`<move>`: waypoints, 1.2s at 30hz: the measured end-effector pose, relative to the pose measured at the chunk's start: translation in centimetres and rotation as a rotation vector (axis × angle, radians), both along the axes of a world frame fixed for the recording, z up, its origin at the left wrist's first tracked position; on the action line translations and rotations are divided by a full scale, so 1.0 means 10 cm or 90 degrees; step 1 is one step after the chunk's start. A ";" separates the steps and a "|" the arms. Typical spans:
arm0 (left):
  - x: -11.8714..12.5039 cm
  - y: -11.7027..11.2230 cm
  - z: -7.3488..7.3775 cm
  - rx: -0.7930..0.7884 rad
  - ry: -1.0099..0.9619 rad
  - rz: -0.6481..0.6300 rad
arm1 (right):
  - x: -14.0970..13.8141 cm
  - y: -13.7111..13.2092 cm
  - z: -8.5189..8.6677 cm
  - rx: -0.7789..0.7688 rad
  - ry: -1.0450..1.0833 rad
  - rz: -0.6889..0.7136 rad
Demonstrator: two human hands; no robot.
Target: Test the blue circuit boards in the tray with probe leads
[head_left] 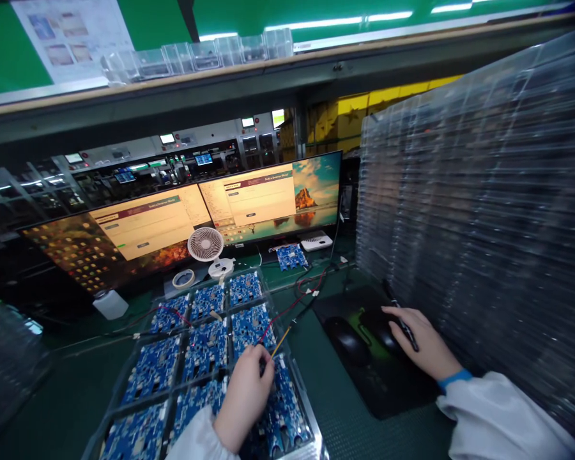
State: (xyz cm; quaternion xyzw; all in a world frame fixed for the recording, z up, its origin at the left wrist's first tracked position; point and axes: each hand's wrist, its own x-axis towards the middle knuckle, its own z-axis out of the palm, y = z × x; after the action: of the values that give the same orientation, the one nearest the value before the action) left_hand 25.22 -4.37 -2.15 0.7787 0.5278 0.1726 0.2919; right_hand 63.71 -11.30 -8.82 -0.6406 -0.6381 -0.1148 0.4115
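My left hand (pixel 250 383) is closed in a pinch above a clear divided tray (pixel 297 390) of blue circuit boards (pixel 205 348). Between its fingertips is a thin cable, with a yellow wire (pixel 280 342) and a red wire (pixel 280 314) leading out; the gripped end is hidden. On the black mouse pad (pixel 378 390), my right hand (pixel 424 342) rests its fingers at the right-hand black mouse (pixel 381 327). A dark pen (pixel 405 331) is tucked in that same hand. Another black mouse (pixel 347 342) lies just left of it.
Two monitors (pixel 263 198) stand behind the tray, with a small white fan (pixel 206 246), a tape roll (pixel 183 278) and a loose blue board (pixel 292 256) before them. Tall stacks of clear trays (pixel 460 223) wall off the right side. A shelf (pixel 220 76) spans overhead.
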 end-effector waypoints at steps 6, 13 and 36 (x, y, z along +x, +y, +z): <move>-0.08 -0.13 0.06 -0.171 -0.272 -0.036 | -0.26 -0.01 0.16 0.035 -0.027 0.034; -0.02 -0.41 0.18 -0.312 -0.484 0.030 | -1.24 0.10 0.31 0.023 -0.050 0.204; -0.50 0.48 0.49 0.065 0.113 -0.133 | -1.43 0.32 0.25 0.149 -0.005 0.347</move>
State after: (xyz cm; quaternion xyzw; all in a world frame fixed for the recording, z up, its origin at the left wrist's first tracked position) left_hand 20.20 0.39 2.80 0.8556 0.4580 0.0979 0.2204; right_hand 49.41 -8.12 -6.34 -0.3935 -0.7706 -0.0752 0.4956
